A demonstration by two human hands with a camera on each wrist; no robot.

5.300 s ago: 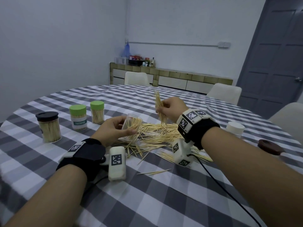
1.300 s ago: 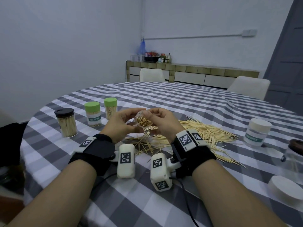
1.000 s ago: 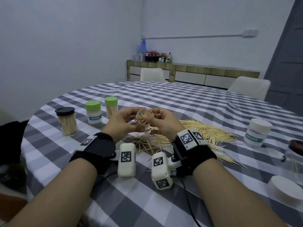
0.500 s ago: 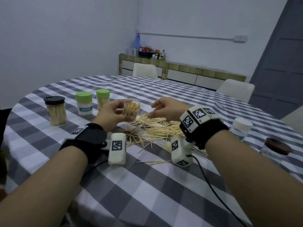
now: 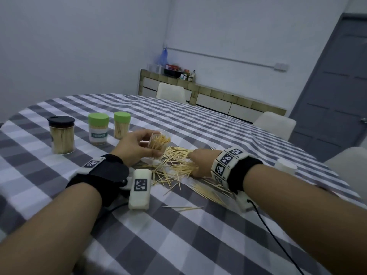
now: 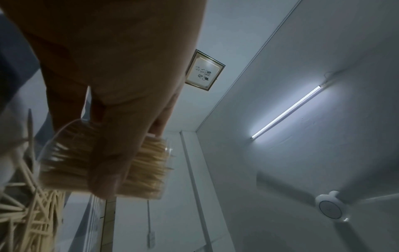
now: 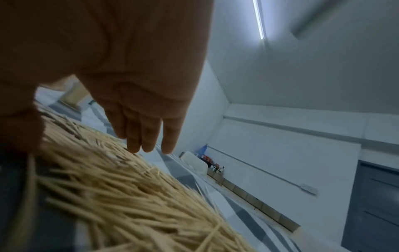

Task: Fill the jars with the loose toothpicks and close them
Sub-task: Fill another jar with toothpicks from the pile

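My left hand (image 5: 133, 147) grips a clear open jar (image 5: 159, 142), tilted and partly filled with toothpicks, just above the table. In the left wrist view my fingers (image 6: 108, 170) wrap round the jar (image 6: 149, 163). A pile of loose toothpicks (image 5: 176, 162) lies on the checked tablecloth to the right of the jar. My right hand (image 5: 199, 162) is down on that pile, empty. The right wrist view shows its fingers (image 7: 146, 136) straight, tips touching the toothpicks (image 7: 129, 196).
Three closed jars stand at the left: one with a black lid (image 5: 61, 135) and two with green lids (image 5: 98, 129) (image 5: 121, 126). A white lid (image 5: 286, 165) sits at the right. Stray toothpicks (image 5: 182, 208) lie nearer me. Chairs ring the round table's (image 5: 198, 235) far side.
My right hand left the jar's mouth, moved right and dropped onto the toothpick pile. The left hand keeps hold of the jar and has lowered it a little.
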